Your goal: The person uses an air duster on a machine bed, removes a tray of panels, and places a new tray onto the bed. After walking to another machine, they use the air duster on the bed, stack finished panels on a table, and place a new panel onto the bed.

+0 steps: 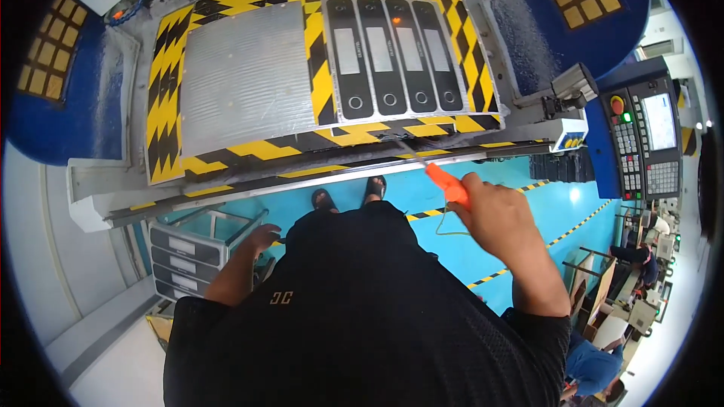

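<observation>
My right hand is closed around an orange air blow gun. Its thin metal nozzle reaches toward the front edge of the machine bed, and a thin yellowish hose or cord loops below the grip. Low on the left, my left hand hangs beside a metal-framed rack, fingers loosely extended and nothing visible in them. On the bed's right part lie several long black panels side by side, each with a pale label area and a round hole. A ribbed silver plate covers the left part.
Yellow-and-black striped tape borders the bed. Blue machine parts flank it. At right stands a control panel with a screen and a red knob. Similar black panels sit in the left rack. People are at the far right.
</observation>
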A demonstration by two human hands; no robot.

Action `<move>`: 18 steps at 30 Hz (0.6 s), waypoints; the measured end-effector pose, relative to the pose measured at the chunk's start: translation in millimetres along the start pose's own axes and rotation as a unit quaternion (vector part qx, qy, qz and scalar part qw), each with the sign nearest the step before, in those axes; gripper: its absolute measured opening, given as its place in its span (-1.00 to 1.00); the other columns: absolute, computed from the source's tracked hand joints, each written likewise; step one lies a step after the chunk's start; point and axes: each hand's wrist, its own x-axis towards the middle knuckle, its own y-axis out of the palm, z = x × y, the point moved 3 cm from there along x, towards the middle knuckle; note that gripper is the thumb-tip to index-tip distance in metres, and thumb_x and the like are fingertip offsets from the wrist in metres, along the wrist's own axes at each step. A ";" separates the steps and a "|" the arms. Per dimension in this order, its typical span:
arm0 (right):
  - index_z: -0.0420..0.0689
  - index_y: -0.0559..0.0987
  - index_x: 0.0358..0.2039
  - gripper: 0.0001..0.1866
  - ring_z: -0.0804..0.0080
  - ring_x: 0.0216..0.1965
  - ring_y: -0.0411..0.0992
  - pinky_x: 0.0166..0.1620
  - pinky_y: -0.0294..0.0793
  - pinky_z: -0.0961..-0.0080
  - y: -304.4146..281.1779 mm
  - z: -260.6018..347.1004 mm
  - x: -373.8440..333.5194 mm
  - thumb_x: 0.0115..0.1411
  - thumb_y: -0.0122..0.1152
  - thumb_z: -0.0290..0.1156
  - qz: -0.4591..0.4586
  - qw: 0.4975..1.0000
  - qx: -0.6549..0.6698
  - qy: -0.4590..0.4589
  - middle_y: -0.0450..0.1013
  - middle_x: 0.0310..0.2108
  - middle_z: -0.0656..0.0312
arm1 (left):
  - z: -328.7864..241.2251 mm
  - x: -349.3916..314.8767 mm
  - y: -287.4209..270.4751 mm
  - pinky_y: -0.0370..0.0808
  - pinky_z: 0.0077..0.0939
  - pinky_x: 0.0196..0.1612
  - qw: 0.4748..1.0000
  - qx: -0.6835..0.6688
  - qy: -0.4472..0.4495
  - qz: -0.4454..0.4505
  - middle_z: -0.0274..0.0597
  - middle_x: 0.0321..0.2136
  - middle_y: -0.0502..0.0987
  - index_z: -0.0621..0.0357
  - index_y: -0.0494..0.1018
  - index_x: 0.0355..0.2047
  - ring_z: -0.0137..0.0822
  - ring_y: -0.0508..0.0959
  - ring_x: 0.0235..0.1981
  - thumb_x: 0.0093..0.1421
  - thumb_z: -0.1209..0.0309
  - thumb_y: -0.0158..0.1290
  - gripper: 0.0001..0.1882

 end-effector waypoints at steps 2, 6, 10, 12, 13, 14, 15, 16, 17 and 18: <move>-0.16 0.44 -0.23 -0.65 -0.03 -0.42 0.54 -0.34 0.48 0.10 -6.5 -20.1 -5.7 0.21 0.28 -0.16 0.012 0.998 -0.019 0.062 0.52 -0.53 -0.01 | 4.0 0.1 4.8 0.43 -0.12 0.12 0.999 0.020 0.033 -0.007 0.02 0.08 0.50 0.04 0.53 0.05 0.01 0.48 0.11 0.21 0.25 0.18 -0.60; -0.16 0.45 -0.13 -0.60 -0.16 -0.32 0.53 -0.24 0.48 0.01 -16.9 -72.6 -5.3 0.24 0.23 -0.10 0.036 0.978 -0.029 0.203 0.55 -0.42 -0.11 | 21.4 15.6 17.0 0.44 -0.16 0.13 0.994 0.074 0.076 0.032 0.02 0.06 0.51 0.06 0.54 0.03 -0.01 0.49 0.10 0.22 0.23 0.17 -0.61; -0.19 0.45 0.02 -0.51 -0.18 -0.13 0.51 -0.10 0.48 0.08 -23.7 -118.8 20.8 0.26 0.20 -0.09 -0.005 0.975 0.041 0.220 0.54 -0.19 -0.20 | -14.5 -8.2 19.8 0.46 -0.19 0.11 0.993 0.083 0.075 0.039 0.03 0.04 0.53 0.07 0.51 0.07 -0.03 0.51 0.07 0.25 0.23 0.14 -0.59; -0.20 0.45 0.05 -0.50 -0.16 -0.09 0.51 -0.07 0.48 0.10 -20.4 -147.2 50.7 0.26 0.19 -0.08 -0.044 0.973 0.072 0.217 0.53 -0.15 -0.21 | -50.7 -26.1 19.4 0.47 -0.26 0.09 0.990 0.103 0.074 0.064 -0.02 0.06 0.51 0.11 0.42 0.16 -0.11 0.50 0.08 0.27 0.21 0.12 -0.51; -0.21 0.45 0.08 -0.48 -0.15 -0.06 0.51 -0.03 0.47 0.13 -21.1 -159.9 63.8 0.27 0.18 -0.08 -0.078 0.968 0.107 0.214 0.53 -0.10 -0.22 | -86.3 -51.6 18.9 0.47 -0.26 0.09 0.990 0.105 0.077 0.059 -0.02 0.06 0.51 0.11 0.42 0.16 -0.11 0.50 0.08 0.27 0.21 0.12 -0.51; -0.21 0.45 0.08 -0.48 -0.15 -0.06 0.51 -0.03 0.47 0.13 -23.5 -167.8 79.4 0.27 0.18 -0.08 -0.084 0.967 0.111 0.212 0.53 -0.10 -0.22 | -122.5 -79.5 20.8 0.46 -0.27 0.10 0.991 0.073 0.076 0.084 -0.05 0.09 0.50 0.13 0.37 0.20 -0.15 0.49 0.10 0.28 0.19 0.12 -0.47; -0.21 0.46 0.06 -0.47 -0.13 -0.06 0.51 -0.03 0.47 0.13 -28.0 -169.9 99.3 0.27 0.18 -0.06 -0.104 0.965 0.141 0.197 0.53 -0.10 -0.20 | -151.8 -104.0 22.1 0.45 -0.28 0.11 0.991 0.038 0.075 0.105 -0.09 0.11 0.48 0.16 0.33 0.24 -0.19 0.48 0.11 0.29 0.17 0.12 -0.42; -0.21 0.47 0.05 -0.47 -0.12 -0.06 0.52 -0.02 0.47 0.12 -30.5 -169.9 119.3 0.27 0.18 -0.04 -0.123 0.961 0.172 0.177 0.53 -0.09 -0.19 | -175.5 -124.6 23.7 0.43 -0.29 0.13 0.977 0.019 0.162 0.140 -0.12 0.12 0.47 0.18 0.29 0.26 -0.23 0.47 0.12 0.30 0.16 0.11 -0.40; -0.21 0.47 0.05 -0.47 -0.12 -0.06 0.52 -0.02 0.47 0.12 -26.7 -173.9 135.5 0.27 0.18 -0.04 -0.129 0.961 0.176 0.172 0.53 -0.09 -0.19 | -200.5 -145.1 25.7 0.42 -0.29 0.15 0.952 0.004 0.251 0.178 -0.14 0.13 0.45 0.20 0.26 0.28 -0.26 0.45 0.13 0.31 0.15 0.11 -0.37; -0.22 0.47 0.04 -0.46 -0.13 -0.05 0.51 -0.01 0.47 0.11 -17.5 -180.3 149.3 0.26 0.18 -0.02 -0.132 0.960 0.163 0.184 0.53 -0.10 -0.19 | -238.3 -177.2 25.7 0.36 -0.21 0.21 0.909 -0.042 0.343 0.234 -0.08 0.17 0.41 0.17 0.27 0.29 -0.20 0.40 0.20 0.30 0.11 0.09 -0.36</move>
